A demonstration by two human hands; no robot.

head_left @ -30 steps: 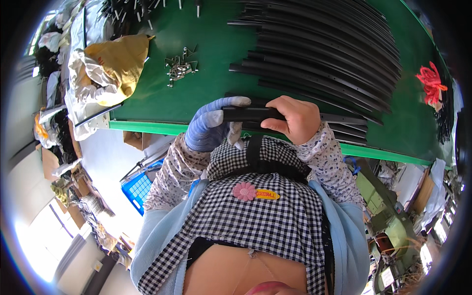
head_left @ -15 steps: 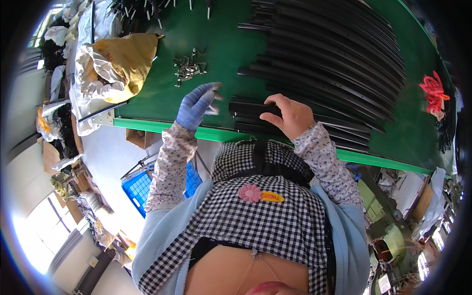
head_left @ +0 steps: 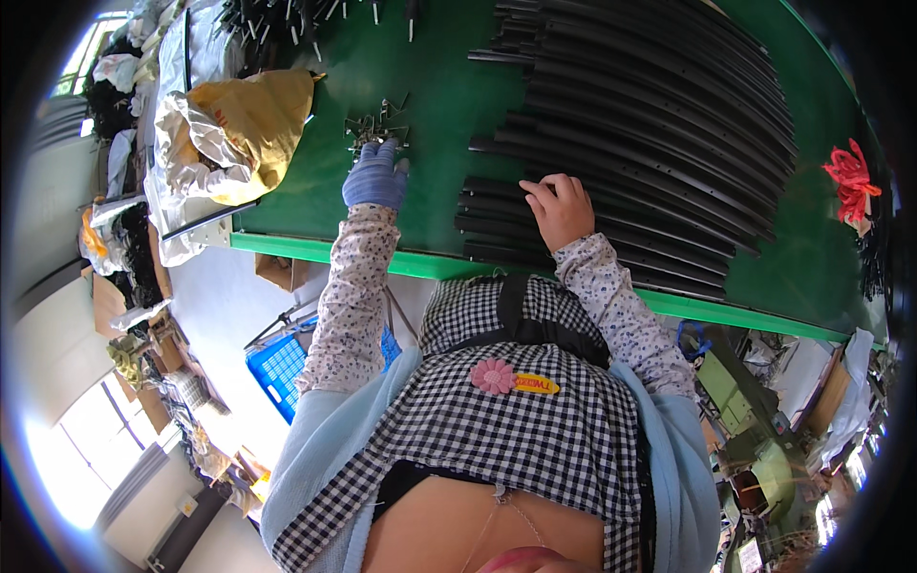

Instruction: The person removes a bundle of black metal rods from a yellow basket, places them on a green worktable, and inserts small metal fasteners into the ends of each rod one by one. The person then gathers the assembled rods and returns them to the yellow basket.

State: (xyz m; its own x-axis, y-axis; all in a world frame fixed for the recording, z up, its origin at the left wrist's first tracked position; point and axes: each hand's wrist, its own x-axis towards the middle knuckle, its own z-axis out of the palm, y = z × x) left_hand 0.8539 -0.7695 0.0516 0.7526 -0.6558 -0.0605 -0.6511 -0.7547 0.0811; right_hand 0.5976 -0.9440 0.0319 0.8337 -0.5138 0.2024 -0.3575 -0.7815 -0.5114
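Note:
My left hand (head_left: pixel 375 181), in a blue knitted glove, reaches to the near edge of a small heap of shiny bent metal clips (head_left: pixel 390 122) on the green tabletop. Its fingers stretch forward onto the clips, with the thumb apart; whether a clip is under the fingertips is hidden. Bare and loosely curved, my right hand (head_left: pixel 564 212) is over the left part of the nearest black tubes (head_left: pixel 621 234), its fingers apart and nothing seen in them. Many more long black tubes (head_left: pixel 659 105) lie side by side beyond it.
A yellow and white sack (head_left: pixel 272 124) stands open at the table's left side. Black pieces with pale tips (head_left: pixel 277 24) lie at the far left. Red strands (head_left: pixel 850 177) are at the right edge. Below the table's green rim (head_left: pixel 439 263) is a blue crate (head_left: pixel 277 372).
My left hand has moved forward to the metal clips. My right hand has come away from the end of a near tube, shifting slightly right, and its fingers are less widely spread.

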